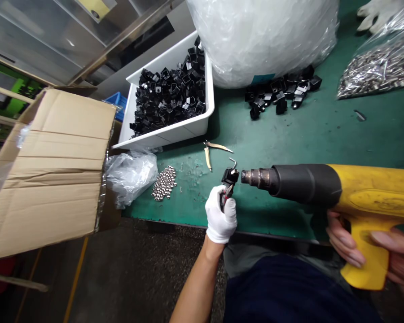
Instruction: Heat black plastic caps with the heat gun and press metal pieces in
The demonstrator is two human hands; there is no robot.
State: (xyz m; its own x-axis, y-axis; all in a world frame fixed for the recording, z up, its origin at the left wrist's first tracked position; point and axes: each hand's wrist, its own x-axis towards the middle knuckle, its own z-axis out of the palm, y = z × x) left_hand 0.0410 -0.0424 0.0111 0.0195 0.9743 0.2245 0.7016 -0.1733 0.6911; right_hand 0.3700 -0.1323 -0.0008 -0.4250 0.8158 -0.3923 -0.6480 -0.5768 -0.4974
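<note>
My left hand [222, 215], in a white glove, is closed around pliers [226, 194] with some red on them; the fingers hide much of the tool. At their upper end is a small black plastic part [230, 176], with a bright metal spot on its right side. My bare right hand [353, 246] is wrapped around the grip of a yellow heat gun [373, 188]. Its stepped metal nozzle [257, 177] points left at the black part, a small gap apart. Just beyond the part, a hex key [233, 161] lies on the green table [323, 134].
Cream-handled pliers [208, 154] lie spread behind my left hand. Small metal fittings [164, 183] stand left, beside a crumpled plastic bag [133, 175] and cardboard box [60, 166]. Behind are a white bin [185, 131] of black parts, loose black parts [281, 92] and bagged metal pieces [380, 67].
</note>
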